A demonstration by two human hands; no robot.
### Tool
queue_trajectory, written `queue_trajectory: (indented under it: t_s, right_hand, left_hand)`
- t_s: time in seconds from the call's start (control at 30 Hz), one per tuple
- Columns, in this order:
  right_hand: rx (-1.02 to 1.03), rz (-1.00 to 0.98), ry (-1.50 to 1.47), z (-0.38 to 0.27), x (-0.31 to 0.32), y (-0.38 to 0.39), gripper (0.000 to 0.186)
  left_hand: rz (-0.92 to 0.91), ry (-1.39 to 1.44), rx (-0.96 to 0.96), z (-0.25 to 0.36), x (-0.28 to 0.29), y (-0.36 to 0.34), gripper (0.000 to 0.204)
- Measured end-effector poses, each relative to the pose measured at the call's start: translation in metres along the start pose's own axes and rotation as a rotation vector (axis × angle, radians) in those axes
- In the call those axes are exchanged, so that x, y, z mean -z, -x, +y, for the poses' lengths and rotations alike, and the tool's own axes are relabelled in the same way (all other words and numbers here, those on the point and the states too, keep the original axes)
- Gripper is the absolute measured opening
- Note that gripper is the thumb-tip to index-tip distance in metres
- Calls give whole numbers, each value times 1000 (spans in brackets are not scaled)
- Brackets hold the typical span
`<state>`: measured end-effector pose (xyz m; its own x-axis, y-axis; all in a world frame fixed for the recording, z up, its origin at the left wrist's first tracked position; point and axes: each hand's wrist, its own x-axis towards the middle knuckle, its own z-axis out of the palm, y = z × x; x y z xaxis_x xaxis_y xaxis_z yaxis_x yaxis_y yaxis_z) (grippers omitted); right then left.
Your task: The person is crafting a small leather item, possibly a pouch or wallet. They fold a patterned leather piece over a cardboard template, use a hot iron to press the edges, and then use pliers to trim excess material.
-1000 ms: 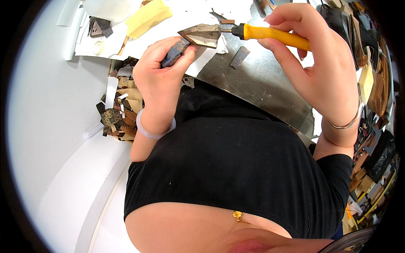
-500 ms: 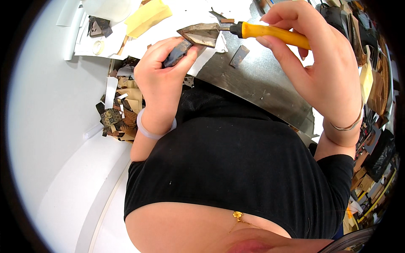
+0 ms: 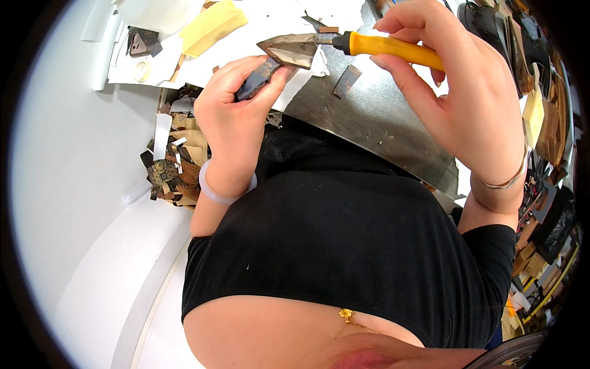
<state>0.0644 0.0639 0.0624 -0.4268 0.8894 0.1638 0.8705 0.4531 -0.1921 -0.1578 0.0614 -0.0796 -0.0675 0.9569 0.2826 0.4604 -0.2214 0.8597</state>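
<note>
My left hand [image 3: 224,101] is closed round a small dark grey, scuffed block [image 3: 257,80], thumb on one side and fingers on the other. My right hand [image 3: 476,101] grips a yellow-handled tool [image 3: 393,49] between thumb and fingers. That tool ends in a pointed, trowel-like metal head [image 3: 290,49] on a short shank, its point toward the left. The lower edge of the head meets the upper end of the dark block. Behind the head lies a small brown strip [image 3: 329,29]. A grey rectangular piece [image 3: 347,81] rests on the metal plate below the handle.
Beneath my hands are white sheets [image 3: 270,24] and a grey metal plate [image 3: 381,117] with a slanting front edge. A yellow pad [image 3: 214,27] and a tape roll [image 3: 142,71] lie at the far left. Scraps fill a bin [image 3: 184,147] below the table's left end. Clutter crowds the right.
My right hand and the yellow handle have shifted slightly left, and the metal head has turned a little. My left hand keeps the dark block in nearly the same place.
</note>
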Motion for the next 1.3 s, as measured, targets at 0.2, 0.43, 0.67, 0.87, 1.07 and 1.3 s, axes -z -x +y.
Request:
queue_trajectory:
  t_s: [0.2,0.43,0.67,0.87,1.07,1.3]
  right_hand:
    - [-65,27,-162,14,-4,5,28]
    - [-32,24,-126,4,1,9,29]
    - [-100,-77,-159,33,-7,8,31]
    - [-92,123,-438,56,-32,8,25]
    - [-181,67,-558,50,-24,0,16]
    - [-207,91,-518,33,-4,3,15]
  left_hand:
    - [-34,-10,4,6,1,-1,21]
    - [-10,-73,-18,-1,2,1,24]
    - [-25,-23,-6,3,0,0,24]
    - [-18,25,46,-6,1,-2,22]
    - [-53,234,287,-20,8,-15,20]
    - [-121,296,259,-24,10,-14,25]
